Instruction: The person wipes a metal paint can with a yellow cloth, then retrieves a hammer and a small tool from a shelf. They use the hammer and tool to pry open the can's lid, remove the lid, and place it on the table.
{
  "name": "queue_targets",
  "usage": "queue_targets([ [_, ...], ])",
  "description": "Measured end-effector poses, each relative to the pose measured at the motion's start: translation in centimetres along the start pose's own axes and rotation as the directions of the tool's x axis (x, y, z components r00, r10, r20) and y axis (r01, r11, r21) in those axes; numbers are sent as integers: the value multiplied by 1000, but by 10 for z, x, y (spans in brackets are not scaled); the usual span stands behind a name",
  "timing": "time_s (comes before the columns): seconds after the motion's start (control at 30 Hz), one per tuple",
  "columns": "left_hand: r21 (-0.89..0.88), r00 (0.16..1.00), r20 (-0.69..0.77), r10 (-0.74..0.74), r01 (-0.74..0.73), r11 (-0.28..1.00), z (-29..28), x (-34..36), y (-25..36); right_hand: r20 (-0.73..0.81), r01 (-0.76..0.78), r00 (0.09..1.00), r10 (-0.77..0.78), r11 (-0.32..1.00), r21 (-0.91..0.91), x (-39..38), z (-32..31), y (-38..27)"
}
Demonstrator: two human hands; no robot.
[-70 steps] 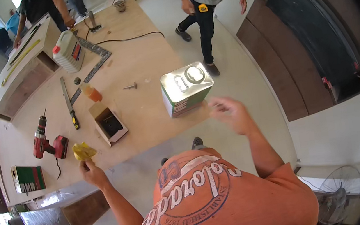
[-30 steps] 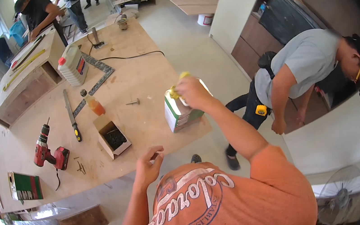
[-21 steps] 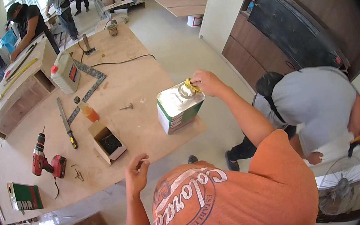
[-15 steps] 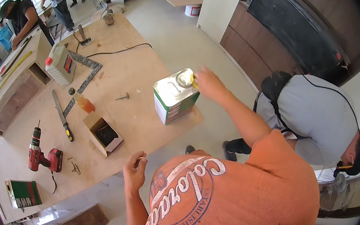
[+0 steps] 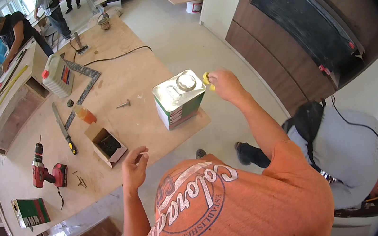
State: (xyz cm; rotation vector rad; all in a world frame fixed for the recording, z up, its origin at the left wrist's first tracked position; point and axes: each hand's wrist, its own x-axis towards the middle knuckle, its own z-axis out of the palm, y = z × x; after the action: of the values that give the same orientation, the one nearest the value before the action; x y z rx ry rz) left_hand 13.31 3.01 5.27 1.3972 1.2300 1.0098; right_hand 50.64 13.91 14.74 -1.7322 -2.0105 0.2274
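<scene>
Pale plywood bench point(image 5: 133, 73), broad, strewn with tools. Rectangular green-and-white metal can point(image 5: 180, 102), silver-topped, stood upright near the bench's near right corner. Left hand point(image 5: 134, 169), fingers loosely curled by the near edge; whether anything small is held cannot be told. Right hand point(image 5: 225, 84), closed on crumpled yellow cloth point(image 5: 206, 78), held just beside the can. Cloth just drawn off the can's round cap point(image 5: 186, 81); can top thereby left uncovered.

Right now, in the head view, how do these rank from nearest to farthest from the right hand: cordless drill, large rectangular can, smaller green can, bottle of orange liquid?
From the right hand:
1. Large rectangular can, just left.
2. Bottle of orange liquid, mid-table.
3. Cordless drill, far left.
4. Smaller green can, table's left end.
</scene>
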Motion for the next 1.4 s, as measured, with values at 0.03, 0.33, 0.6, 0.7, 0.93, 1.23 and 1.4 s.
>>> queue_targets([
  [0.03, 52, 1000, 15, 17, -18, 998, 2, 1, 1, -70, -58, 996, 60, 998, 35, 0, -5, -5],
  [0.33, 398, 835, 126, 535, -537, 744, 66, 79, 78, -50, 301, 952, -302, 953, -26, 20, 62, -36],
  [0.6, 564, 865, 111, 490, -460, 685, 98, 116, 71, -24, 268, 963, -269, 963, -15, 47, 62, -42],
  [0.7, 525, 907, 165, 388, -414, 744, 102, 106, 71, 166, 208, 964, -208, 978, 15, 46, 50, -37],
  [0.93, 481, 874, 52, 484, -447, 754, 108, 100, 70, 211, 211, 962, -175, 963, -165, 109, 55, -53],
  [1.23, 48, 867, -330, 373, -379, 924, 104, 131, 104, 401, -295, 893, -207, 404, 866, 93, -3, -56],
  [1.4, -150, 974, -26, 224, -226, 963, 94, 168, 110, 255, -125, 952, -169, 546, 828, 99, 9, -16],
])
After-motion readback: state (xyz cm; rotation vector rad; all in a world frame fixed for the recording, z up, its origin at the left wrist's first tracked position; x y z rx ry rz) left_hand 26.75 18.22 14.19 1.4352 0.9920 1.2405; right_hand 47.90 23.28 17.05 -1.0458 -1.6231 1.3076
